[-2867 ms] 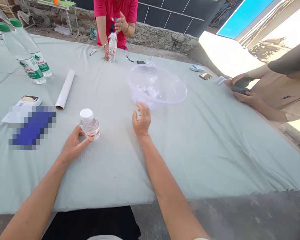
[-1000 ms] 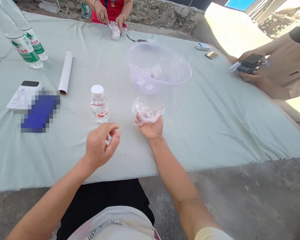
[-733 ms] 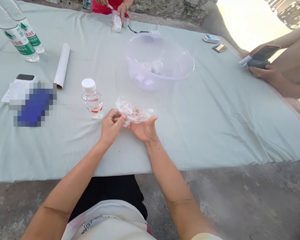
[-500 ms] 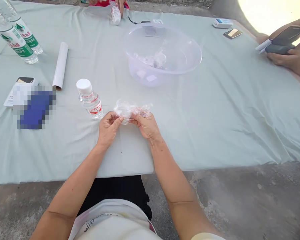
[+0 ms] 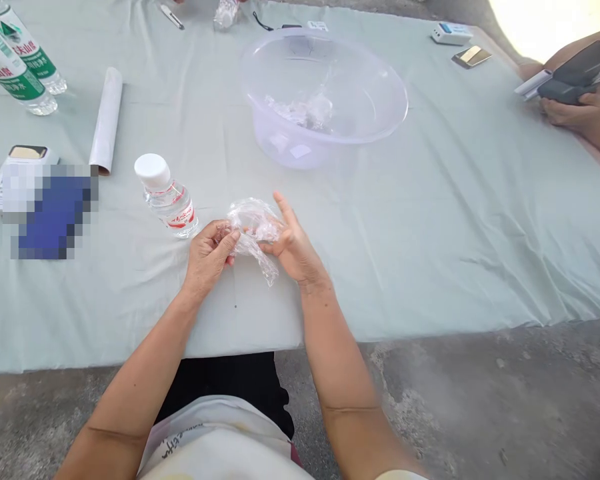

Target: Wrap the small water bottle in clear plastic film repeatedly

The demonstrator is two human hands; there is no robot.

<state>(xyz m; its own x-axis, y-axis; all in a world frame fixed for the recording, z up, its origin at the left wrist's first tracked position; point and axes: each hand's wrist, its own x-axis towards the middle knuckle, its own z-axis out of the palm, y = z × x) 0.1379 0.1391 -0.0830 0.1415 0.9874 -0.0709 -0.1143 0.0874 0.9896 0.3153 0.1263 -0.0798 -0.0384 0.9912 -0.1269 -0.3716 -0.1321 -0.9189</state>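
Crumpled clear plastic film (image 5: 254, 244) hangs between my hands, just above the table near its front edge. My left hand (image 5: 209, 257) pinches its left side between thumb and fingers. On the other side, my right hand (image 5: 296, 252) has its fingers spread, one pointing up and away; the film touches its thumb side and lower fingers. Left of my hands stands a small clear bottle (image 5: 173, 207) with a white cap and a red-marked label. Beyond them, a translucent lilac basin (image 5: 290, 150) holds more crumpled clear plastic.
A white roll (image 5: 106, 123), two water bottles (image 5: 17, 73) and a blurred blue item (image 5: 55, 217) by a white box lie left. A cutter (image 5: 173, 17) lies at the far side. Another person's hand (image 5: 575, 113) holds a dark phone case at right, near a phone (image 5: 471, 57).
My right hand has loosened from the film and spread its fingers. The film has stretched out, with one tail hanging toward me. The view has shifted slightly right.
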